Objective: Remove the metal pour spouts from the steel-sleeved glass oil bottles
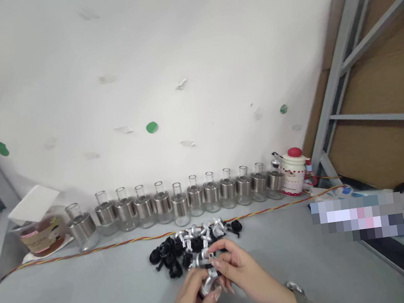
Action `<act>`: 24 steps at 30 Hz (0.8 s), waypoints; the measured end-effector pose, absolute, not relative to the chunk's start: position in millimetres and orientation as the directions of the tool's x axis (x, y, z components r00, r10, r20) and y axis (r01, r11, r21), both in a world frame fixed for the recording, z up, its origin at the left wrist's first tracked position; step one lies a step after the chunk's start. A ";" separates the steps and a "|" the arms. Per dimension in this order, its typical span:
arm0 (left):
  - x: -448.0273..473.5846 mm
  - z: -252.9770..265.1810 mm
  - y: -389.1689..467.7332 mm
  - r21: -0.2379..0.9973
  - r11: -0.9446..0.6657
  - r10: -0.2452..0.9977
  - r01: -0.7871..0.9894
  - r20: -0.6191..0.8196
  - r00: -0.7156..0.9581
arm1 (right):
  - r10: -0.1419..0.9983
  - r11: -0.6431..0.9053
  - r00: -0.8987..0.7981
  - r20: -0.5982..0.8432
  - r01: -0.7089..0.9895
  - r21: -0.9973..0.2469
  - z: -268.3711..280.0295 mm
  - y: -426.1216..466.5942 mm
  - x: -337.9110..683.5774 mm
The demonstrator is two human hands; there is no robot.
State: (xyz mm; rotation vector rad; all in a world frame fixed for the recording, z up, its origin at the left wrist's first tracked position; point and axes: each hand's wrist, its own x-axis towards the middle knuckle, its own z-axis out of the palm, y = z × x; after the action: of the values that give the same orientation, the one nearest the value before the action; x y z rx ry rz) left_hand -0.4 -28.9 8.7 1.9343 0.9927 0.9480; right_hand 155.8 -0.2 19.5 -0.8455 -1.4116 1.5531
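Note:
My left hand (189, 297) is closed around a silver pourer spout (207, 285), low over the grey table. Just above it, my right hand (237, 266) pinches a small silver part (211, 256) with a round end between thumb and index finger. Whether this part is joined to the spout cannot be made out. Beyond my hands lies a pile of silver spout pieces (193, 237), mixed with black stoppers (169, 260). My fingers hide part of the pile and the lower side of the held spout.
Several glass bottles with steel sleeves (162, 204) stand in a row along the wall. The bottle at the right end (275, 181) carries a spout. A twisted red-yellow cord (124, 242) crosses the table. A cup (44, 237) stands left, a white jar with red lid (294, 174) right.

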 end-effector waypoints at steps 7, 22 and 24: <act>-2.4 -6.2 -29.2 0.921 -0.319 0.905 0.225 0.225 0.361 | 0.893 -0.022 -0.449 0.024 -0.098 -0.995 6.1 5.0 153.5; 6.1 -4.1 -24.6 0.990 -0.113 0.968 0.088 0.090 0.235 | 0.965 0.260 -0.118 0.232 0.498 -0.827 8.6 45.2 194.6; 5.6 -4.5 -22.9 0.995 -0.074 0.977 0.073 0.058 0.204 | 0.953 0.265 -0.036 0.300 0.577 -0.773 5.3 55.5 209.6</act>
State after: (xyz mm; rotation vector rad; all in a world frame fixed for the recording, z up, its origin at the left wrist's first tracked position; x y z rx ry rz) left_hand 5.6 -22.9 -4.5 1.4057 1.0823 1.0653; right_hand 209.6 55.5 5.3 -1.4133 -1.7181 0.5793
